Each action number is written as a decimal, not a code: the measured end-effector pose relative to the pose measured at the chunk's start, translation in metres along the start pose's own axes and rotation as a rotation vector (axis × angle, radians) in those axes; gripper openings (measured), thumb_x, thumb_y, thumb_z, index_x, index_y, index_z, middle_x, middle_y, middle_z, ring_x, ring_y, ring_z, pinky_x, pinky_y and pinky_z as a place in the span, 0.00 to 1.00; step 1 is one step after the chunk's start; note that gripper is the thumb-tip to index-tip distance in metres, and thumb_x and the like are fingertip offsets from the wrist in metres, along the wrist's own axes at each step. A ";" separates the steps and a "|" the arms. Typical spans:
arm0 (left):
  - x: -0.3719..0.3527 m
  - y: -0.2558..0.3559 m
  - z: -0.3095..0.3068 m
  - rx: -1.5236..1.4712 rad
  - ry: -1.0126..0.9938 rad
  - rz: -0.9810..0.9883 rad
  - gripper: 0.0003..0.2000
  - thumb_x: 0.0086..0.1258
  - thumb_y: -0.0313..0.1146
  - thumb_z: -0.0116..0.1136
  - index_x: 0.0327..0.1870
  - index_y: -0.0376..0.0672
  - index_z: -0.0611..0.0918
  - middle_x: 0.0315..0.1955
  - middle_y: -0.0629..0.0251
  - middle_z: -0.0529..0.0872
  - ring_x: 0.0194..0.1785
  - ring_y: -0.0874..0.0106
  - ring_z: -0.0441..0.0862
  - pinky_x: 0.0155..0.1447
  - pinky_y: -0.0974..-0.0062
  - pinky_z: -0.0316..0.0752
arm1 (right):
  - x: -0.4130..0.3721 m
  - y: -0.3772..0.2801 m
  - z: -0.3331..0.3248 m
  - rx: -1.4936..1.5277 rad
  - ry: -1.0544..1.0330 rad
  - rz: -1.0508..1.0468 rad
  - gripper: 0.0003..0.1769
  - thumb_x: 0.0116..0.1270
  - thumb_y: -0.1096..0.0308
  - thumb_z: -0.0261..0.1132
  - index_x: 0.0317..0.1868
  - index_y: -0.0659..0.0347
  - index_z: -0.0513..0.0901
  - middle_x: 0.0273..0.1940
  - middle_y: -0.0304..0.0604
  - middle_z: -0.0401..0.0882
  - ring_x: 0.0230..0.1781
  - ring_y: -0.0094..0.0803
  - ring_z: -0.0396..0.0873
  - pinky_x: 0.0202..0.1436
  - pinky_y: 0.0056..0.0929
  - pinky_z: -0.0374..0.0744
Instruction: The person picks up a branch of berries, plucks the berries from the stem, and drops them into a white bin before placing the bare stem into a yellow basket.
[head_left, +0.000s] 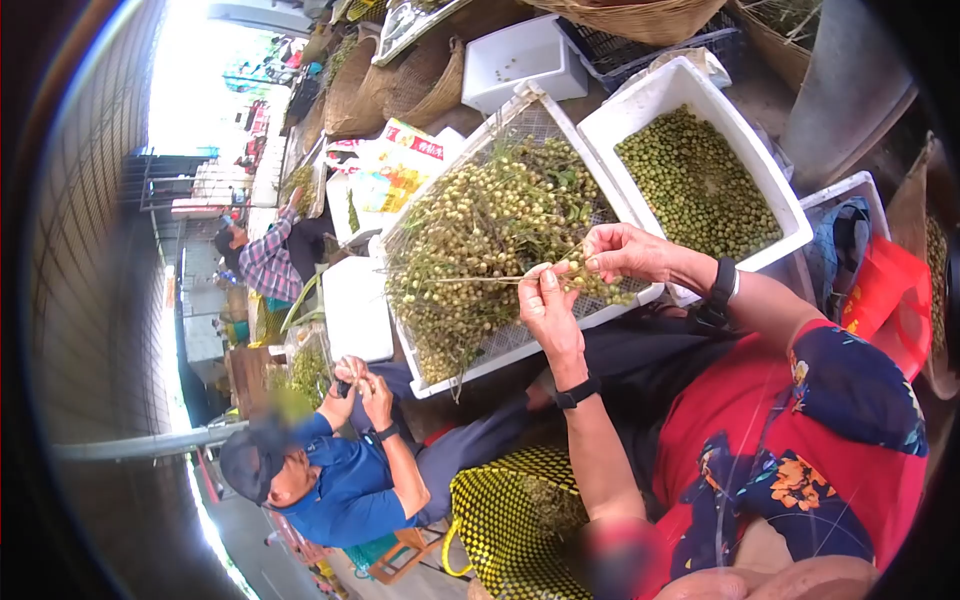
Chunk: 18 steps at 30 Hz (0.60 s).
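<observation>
My left hand (550, 310) pinches a thin dry stem (480, 280) that points left over the fruit. Close beside it, my right hand (625, 252) has thumb and fingers pressed together at the other end of the sprig; what lies between these fingertips is too small to make out. Small round green fruits hang under the two hands. Below them a mesh-bottomed white tray (520, 352) bears a heap of stems with yellow-green fruits (480, 230). A white foam box (790, 205) with loose green fruits (690, 180) stands right of the tray.
A co-worker in a blue shirt (350, 490) sits at lower left, hands together. Another person in a plaid shirt (270, 262) is farther back. Around are a yellow-black woven bag (515, 520), a red bag (890, 300), a white container (520, 65) and wicker baskets (355, 90).
</observation>
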<state>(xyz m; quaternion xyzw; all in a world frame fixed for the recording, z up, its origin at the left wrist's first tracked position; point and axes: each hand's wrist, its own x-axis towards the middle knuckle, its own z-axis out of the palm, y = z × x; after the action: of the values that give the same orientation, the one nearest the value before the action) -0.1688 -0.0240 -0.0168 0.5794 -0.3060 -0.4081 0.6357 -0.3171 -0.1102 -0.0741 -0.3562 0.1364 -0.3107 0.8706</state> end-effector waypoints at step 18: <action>0.025 -0.035 0.045 -0.198 -0.173 -0.224 0.07 0.77 0.33 0.51 0.50 0.42 0.75 0.42 0.59 0.84 0.47 0.61 0.85 0.47 0.64 0.85 | -0.036 -0.046 -0.063 -0.769 0.096 -0.204 0.14 0.72 0.60 0.62 0.35 0.63 0.81 0.26 0.32 0.74 0.28 0.19 0.70 0.32 0.27 0.72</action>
<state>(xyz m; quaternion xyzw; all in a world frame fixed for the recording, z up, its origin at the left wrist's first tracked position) -0.2010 -0.0678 -0.0472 0.5073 -0.2515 -0.5529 0.6113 -0.3936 -0.1464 -0.0860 -0.6528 0.2471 -0.3380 0.6313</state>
